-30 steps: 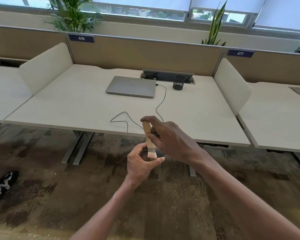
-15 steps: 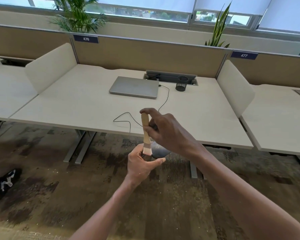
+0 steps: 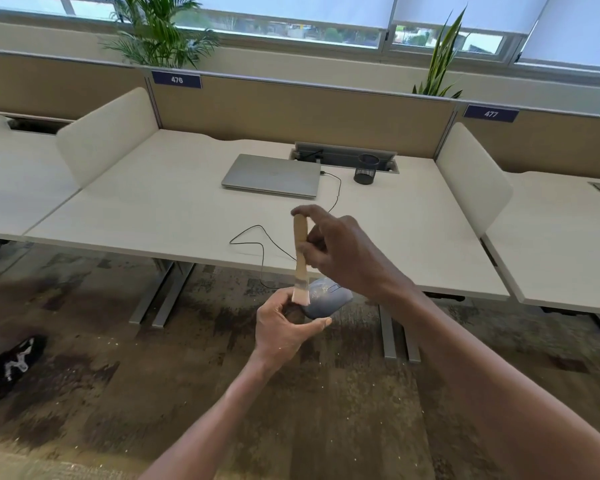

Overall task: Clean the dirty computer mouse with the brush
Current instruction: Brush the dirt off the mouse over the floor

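Observation:
A grey wired computer mouse [image 3: 328, 298], speckled with pale dust, is held in the air in front of the desk edge by my left hand [image 3: 284, 332], which grips its near end from below. My right hand [image 3: 340, 252] holds a wooden-handled brush [image 3: 300, 259] almost upright. Its pale bristles touch the mouse's near left side. The mouse's thin black cable [image 3: 257, 244] loops over the desk [image 3: 153, 209] and runs back to a closed silver laptop [image 3: 272, 174].
A black mesh pen cup [image 3: 366, 168] stands right of the laptop by a cable hatch. White side screens and tan partitions bound the desk. Neighbouring desks lie left and right. Below are mottled brown carpet, grey desk legs and a black-and-white shoe [image 3: 11, 365] at the left.
The brush has swung from tilted to nearly upright and its bristles now rest on the mouse. The mouse shows more from behind my left hand. The view shifted slightly.

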### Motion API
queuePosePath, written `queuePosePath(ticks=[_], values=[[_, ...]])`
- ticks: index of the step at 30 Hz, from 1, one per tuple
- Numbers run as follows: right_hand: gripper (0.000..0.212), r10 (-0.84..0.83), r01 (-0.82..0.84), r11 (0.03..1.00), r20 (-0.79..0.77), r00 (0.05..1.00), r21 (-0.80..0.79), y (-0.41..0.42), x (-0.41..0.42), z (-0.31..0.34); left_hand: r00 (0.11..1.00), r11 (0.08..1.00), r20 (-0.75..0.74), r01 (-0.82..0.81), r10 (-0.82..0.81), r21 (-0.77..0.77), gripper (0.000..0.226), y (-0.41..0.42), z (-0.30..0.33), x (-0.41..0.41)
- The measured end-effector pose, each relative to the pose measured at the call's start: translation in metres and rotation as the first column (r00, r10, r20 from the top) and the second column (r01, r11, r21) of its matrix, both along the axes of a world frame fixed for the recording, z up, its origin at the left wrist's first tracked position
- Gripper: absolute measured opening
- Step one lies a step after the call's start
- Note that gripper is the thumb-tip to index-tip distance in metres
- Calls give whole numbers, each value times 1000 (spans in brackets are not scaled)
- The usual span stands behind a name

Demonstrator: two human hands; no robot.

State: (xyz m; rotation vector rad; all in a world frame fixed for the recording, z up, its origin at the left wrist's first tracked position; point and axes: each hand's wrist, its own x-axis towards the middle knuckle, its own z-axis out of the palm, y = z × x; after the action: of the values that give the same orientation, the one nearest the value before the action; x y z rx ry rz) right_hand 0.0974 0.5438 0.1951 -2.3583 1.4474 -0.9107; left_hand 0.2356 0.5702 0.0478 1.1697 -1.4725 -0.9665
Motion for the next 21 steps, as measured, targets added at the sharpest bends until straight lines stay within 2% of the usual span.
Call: queuePosePath(ticks=[4,13,15,18,21], values=[[49,59,-55,997,-79,995,47,2,5,-9,1000,1000,-5,7,-7,0,51,0,3,1],[49,21,-20,996,15,1000,-91,-2,1,-2,999,999,-48,-8,10,39,60,1,-1,3],[49,49,-45,995,49,998,-86,-1,-2,0,999,999,-47,-8,10,38,57,1,-2,4],[49,101,-100,994,-1,995,-47,4,-5,-2,999,999,-48,-8,9,35,60,0,-3,5],[47,83,-84,996,-40,996,-18,3,-7,-5,998,999,-64,3,-1,40,67,-3,-5,6]])
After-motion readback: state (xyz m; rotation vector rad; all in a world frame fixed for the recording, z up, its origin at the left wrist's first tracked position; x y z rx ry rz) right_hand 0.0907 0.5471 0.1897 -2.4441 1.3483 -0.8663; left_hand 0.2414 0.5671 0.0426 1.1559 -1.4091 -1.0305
